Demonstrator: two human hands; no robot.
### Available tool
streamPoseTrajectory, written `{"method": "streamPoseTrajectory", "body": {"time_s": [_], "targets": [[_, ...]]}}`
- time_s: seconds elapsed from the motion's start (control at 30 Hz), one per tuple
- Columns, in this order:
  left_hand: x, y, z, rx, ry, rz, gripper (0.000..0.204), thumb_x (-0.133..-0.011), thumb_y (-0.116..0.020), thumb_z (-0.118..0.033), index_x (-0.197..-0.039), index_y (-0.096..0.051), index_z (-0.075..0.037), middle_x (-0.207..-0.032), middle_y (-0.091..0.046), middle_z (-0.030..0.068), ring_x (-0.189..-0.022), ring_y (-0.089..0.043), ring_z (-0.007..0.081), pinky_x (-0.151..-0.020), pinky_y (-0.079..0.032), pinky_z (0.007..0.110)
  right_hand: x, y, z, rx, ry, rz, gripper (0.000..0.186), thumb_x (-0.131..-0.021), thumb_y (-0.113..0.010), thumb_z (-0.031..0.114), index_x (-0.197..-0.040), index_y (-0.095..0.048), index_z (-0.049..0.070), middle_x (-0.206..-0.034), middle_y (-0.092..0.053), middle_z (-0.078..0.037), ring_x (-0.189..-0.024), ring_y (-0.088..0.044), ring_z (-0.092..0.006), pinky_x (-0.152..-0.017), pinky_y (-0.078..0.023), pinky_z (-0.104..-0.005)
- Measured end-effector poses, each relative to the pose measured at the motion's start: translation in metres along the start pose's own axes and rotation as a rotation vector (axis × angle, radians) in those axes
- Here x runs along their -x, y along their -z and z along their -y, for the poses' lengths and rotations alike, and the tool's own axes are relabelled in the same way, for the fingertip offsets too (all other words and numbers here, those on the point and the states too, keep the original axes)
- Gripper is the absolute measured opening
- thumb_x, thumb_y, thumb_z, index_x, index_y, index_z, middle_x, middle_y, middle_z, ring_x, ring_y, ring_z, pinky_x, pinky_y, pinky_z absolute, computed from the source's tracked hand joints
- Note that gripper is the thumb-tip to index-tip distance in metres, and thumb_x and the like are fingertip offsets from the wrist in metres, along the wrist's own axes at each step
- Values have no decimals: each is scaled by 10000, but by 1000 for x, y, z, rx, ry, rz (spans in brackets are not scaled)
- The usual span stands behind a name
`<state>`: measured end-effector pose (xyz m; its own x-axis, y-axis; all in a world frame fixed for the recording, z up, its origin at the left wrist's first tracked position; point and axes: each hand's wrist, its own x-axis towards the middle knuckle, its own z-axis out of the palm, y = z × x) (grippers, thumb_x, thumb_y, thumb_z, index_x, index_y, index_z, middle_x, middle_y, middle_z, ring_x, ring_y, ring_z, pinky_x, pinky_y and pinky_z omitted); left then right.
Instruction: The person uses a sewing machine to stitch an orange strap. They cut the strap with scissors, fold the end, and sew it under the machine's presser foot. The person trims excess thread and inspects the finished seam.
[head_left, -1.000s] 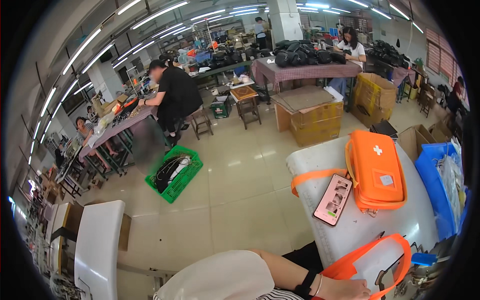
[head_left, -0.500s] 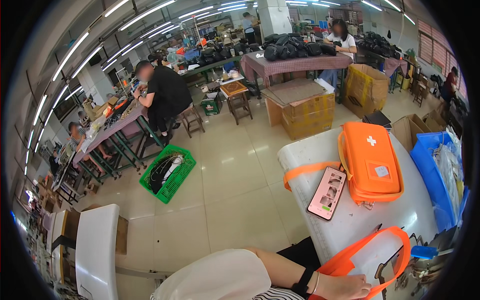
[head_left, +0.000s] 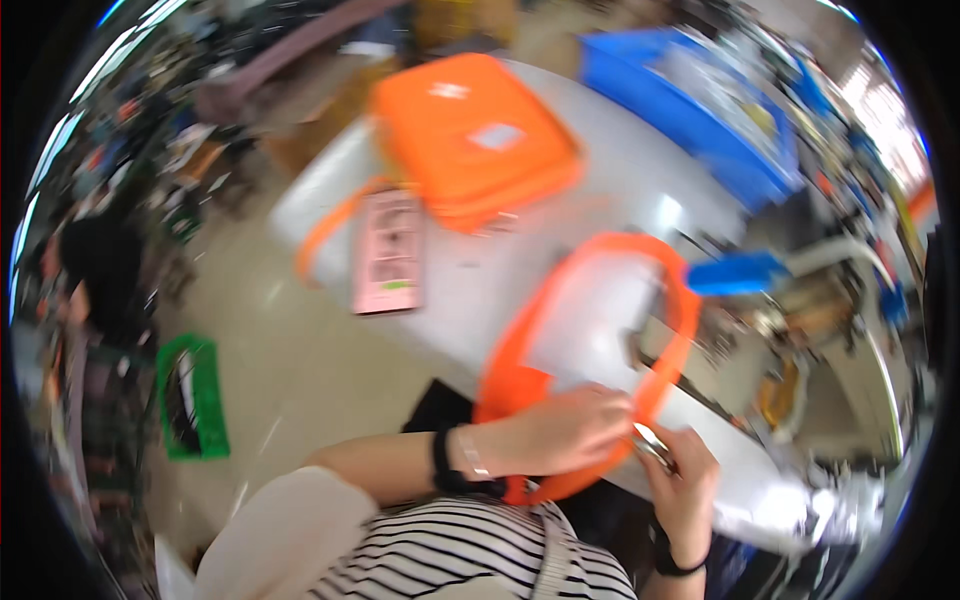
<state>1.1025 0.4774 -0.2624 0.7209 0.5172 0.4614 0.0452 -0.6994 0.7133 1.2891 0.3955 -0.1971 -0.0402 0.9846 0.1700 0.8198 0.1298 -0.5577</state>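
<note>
A long orange strap point(head_left: 525, 330) forms a loop over the near part of the white table point(head_left: 620, 185). My left hand point(head_left: 555, 432) lies across the loop's lower part, fingers closed in a pinch on the strap by its right side; the exact spot gripped is blurred. Close beside those fingertips, my right hand point(head_left: 688, 485) grips a small shiny metal tool point(head_left: 654, 446), which looks like thread snips. Farther off on the table rests an orange zipped bag point(head_left: 470, 150) with a white cross. A phone point(head_left: 388, 250) with a lit pinkish screen lies against its near left side.
Beyond the table's right side stands a blue bin point(head_left: 680, 110) holding clear plastic. A blue-covered lever point(head_left: 735, 273) and blurred metal machine parts are right of the loop. On the floor at left sits a green basket point(head_left: 212, 400) with dark contents.
My view has swung down and to the right, so the table appears farther left. My right hand with the metal tool has come into sight beside my left hand, which remains at the strap.
</note>
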Motion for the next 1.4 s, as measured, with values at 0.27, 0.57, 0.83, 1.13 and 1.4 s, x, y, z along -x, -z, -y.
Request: {"method": "streamPoseTrajectory", "body": {"time_s": [0.27,0.57,0.83,1.13,1.4], "targets": [[-1,10,-21,-195,-49,-51,219,-702,-726,-5,-892,-629,-57,-925,-578,44,-971,-608,239,-827,-472,372,12,10,-6,18,-10,-73,293,-729,-742,111,-1007,-662,67,-704,-556,-44,-602,-570,-214,-547,-431,-327],[11,8,-17,-202,-102,-126,293,-669,-734,10,-937,-628,-40,-925,-607,56,-839,-635,244,-699,-515,346,11,-2,-5,69,101,-68,335,-704,-751,135,-1022,-658,91,-698,-501,-20,-585,-532,-180,-517,-380,-318],[14,8,-12,-160,-121,-110,287,-675,-730,13,-933,-616,-38,-941,-618,66,-888,-630,264,-729,-518,348,8,-9,-3,127,157,-43,325,-704,-749,145,-1005,-636,93,-704,-476,-20,-580,-521,-170,-518,-382,-316],[19,17,-14,-152,-167,-95,215,-727,-726,-20,-889,-585,-34,-982,-620,85,-972,-636,276,-787,-524,370,2,-8,-2,82,86,-14,315,-705,-742,131,-1002,-646,85,-710,-501,-35,-599,-548,-209,-547,-409,-337],[14,21,-22,66,26,-184,211,-811,-668,-14,-981,-549,-50,-985,-606,76,-854,-610,254,-755,-481,371,21,27,-39,-72,-287,-274,348,-778,-656,6,-1125,-630,-8,-828,-536,-65,-696,-508,-143,-543,-406,-266]]}}
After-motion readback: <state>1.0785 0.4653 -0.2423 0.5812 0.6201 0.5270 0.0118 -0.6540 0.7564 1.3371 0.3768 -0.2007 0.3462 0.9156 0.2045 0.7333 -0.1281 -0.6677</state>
